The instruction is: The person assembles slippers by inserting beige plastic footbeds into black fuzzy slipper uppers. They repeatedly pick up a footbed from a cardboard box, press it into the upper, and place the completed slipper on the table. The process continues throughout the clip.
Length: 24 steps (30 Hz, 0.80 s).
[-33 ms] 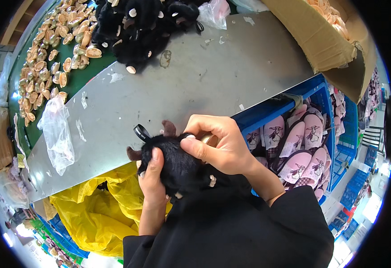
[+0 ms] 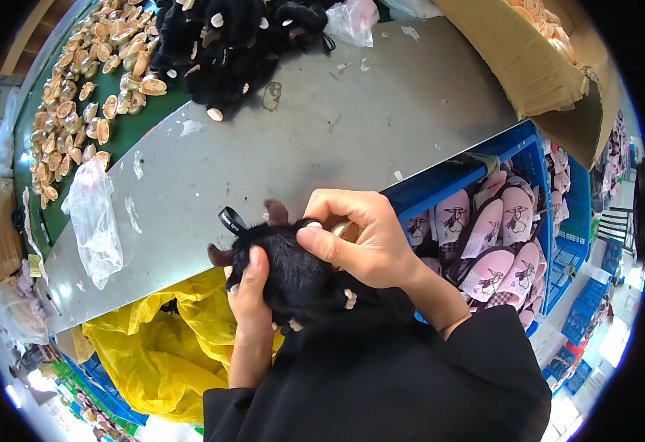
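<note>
A black furry plush toy (image 2: 293, 261) with brown horn-like or ear-like parts, a black ribbon loop and small pale feet is held in front of my body. My left hand (image 2: 250, 295) is closed around its left side, thumb lying on the fur. At the toy's upper right edge, my right hand (image 2: 363, 239) is closed with thumb and forefinger together. Between its fingers a gold-coloured rounded piece (image 2: 350, 231) shows in part. Whether the fingertips also grip the fur is hidden.
The grey metal tabletop (image 2: 381, 96) lies ahead. Beyond it are a pile of black plush toys (image 2: 227, 51) and many gold shell-like pieces (image 2: 64, 110). A cardboard box (image 2: 521, 66), a blue crate (image 2: 440, 184) of pink slippers (image 2: 510, 269), a plastic bag (image 2: 95, 221) and a yellow sack (image 2: 153, 353) surround it.
The plush toy's top has shifted very slightly left, with its ribbon loop. Both hands keep their hold in nearly the same place.
</note>
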Each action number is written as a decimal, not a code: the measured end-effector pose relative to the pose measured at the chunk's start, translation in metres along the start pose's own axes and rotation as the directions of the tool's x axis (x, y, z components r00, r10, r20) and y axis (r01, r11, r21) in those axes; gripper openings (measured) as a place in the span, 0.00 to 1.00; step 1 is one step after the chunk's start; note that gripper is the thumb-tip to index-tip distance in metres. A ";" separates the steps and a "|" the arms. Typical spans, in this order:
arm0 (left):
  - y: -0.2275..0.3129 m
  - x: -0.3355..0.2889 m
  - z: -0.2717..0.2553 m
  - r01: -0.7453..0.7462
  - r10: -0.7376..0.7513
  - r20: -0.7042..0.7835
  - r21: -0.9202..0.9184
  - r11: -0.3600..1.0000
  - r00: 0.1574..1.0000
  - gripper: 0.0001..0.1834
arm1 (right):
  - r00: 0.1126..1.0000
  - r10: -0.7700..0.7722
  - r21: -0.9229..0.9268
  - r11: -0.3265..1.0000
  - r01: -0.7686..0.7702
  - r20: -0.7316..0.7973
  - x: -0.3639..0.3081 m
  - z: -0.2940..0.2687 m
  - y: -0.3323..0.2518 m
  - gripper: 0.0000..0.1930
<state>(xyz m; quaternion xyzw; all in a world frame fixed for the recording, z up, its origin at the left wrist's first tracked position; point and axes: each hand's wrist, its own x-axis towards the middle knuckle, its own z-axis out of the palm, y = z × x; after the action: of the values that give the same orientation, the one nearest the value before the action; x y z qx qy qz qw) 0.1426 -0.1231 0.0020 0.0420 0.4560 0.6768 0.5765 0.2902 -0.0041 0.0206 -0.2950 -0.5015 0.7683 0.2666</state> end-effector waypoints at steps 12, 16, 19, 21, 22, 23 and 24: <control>-0.007 -0.004 0.001 0.008 -0.009 0.026 0.040 0.999 1.000 0.38 | 0.979 -0.185 -0.174 0.970 0.167 -0.089 0.003 -0.002 0.009 0.10; -0.010 -0.002 0.001 0.062 -0.058 0.082 -0.049 0.997 0.995 0.38 | 0.973 -0.211 -0.218 0.958 0.187 -0.092 0.003 -0.005 0.010 0.09; -0.014 -0.002 -0.012 0.087 -0.083 0.127 -0.024 0.996 0.988 0.35 | 0.974 -0.205 -0.196 0.963 0.184 -0.094 0.004 -0.004 0.012 0.08; -0.015 -0.001 -0.015 0.081 -0.080 0.159 0.002 0.997 0.984 0.33 | 0.968 -0.234 -0.225 0.952 0.209 -0.087 0.006 -0.004 0.013 0.07; -0.015 0.001 -0.015 0.072 -0.072 0.178 0.005 0.997 0.981 0.32 | 0.965 -0.248 -0.241 0.945 0.222 -0.084 0.007 -0.003 0.014 0.07; -0.015 0.003 -0.014 0.064 -0.064 0.197 0.007 0.998 0.978 0.31 | 0.963 -0.255 -0.222 0.948 0.230 -0.089 0.008 -0.002 0.016 0.06; -0.015 0.004 -0.012 0.055 -0.059 0.203 0.024 0.998 0.977 0.31 | 0.961 -0.261 -0.202 0.950 0.239 -0.094 0.009 0.001 0.017 0.06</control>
<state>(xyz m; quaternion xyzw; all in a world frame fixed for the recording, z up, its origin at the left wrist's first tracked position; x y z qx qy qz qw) 0.1451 -0.1276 -0.0167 0.1031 0.4016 0.6479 0.6390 0.2814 -0.0042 0.0031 -0.2985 -0.5886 0.6582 0.3623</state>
